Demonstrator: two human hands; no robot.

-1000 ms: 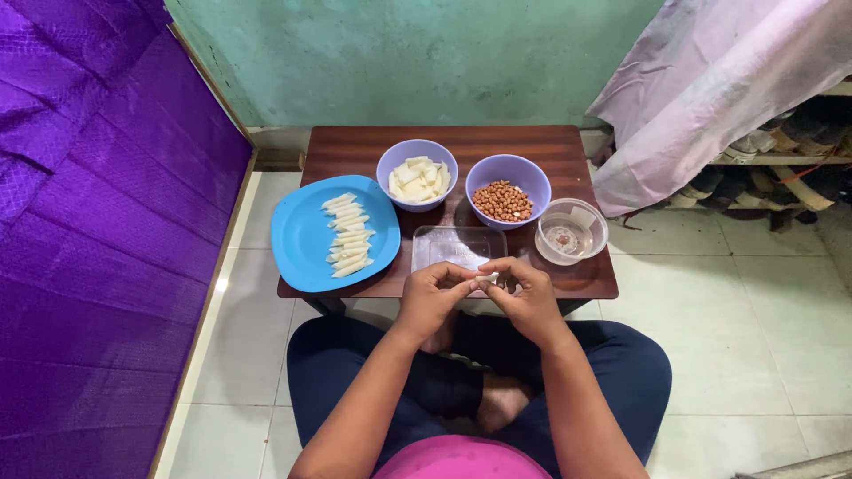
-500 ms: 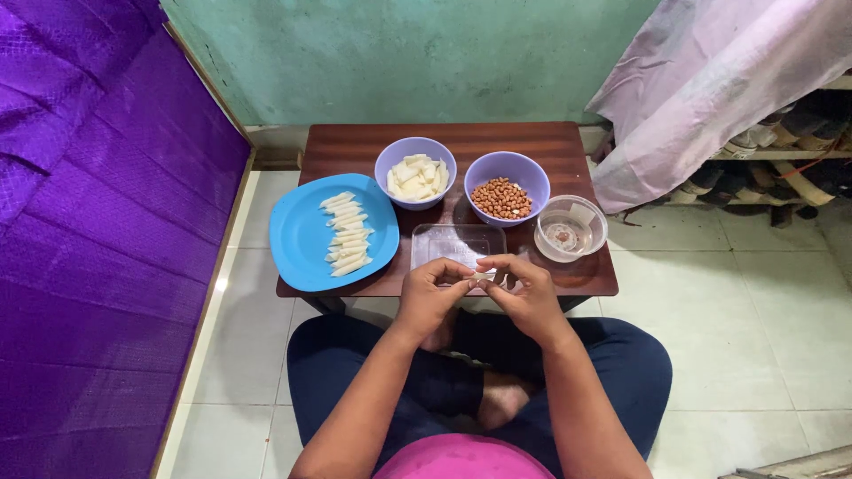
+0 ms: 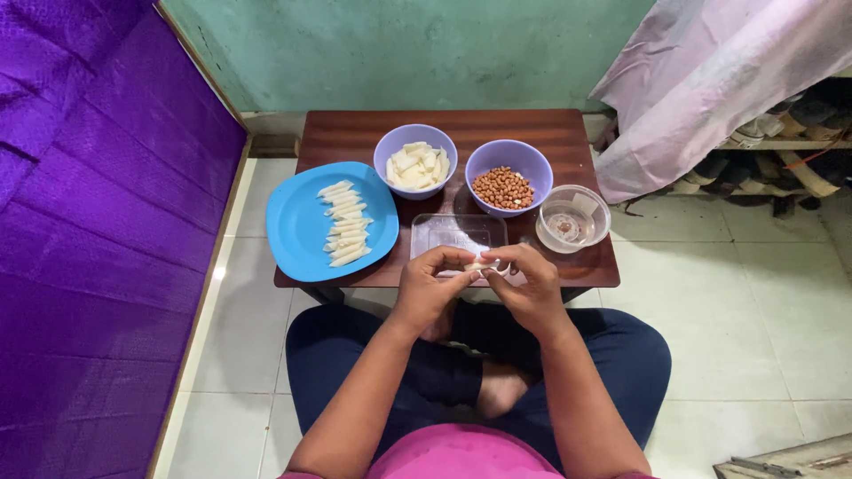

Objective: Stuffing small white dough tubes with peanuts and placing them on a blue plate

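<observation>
My left hand (image 3: 432, 286) and my right hand (image 3: 530, 282) meet over the near edge of a low brown table (image 3: 355, 137). Together their fingertips pinch a small pale wrapper piece (image 3: 480, 265). Just beyond the hands lies a clear flat plastic tray (image 3: 457, 232). A blue plate (image 3: 302, 222) at the left carries a row of several pale rolled sticks (image 3: 344, 223). Behind stand a purple bowl of pale squares (image 3: 414, 161) and a purple bowl of brown peanuts (image 3: 508, 176). A clear round container (image 3: 574, 218) sits at the right.
I sit cross-legged on a pale tiled floor (image 3: 763, 319). A purple cloth (image 3: 98, 222) hangs along the left. A pink cloth (image 3: 710, 80) drapes over a shelf of shoes at the right. A green wall (image 3: 399, 44) stands behind the table.
Both hands stay together at the table's near edge, fingers shifting slightly on the small pale piece. Nothing else has moved.
</observation>
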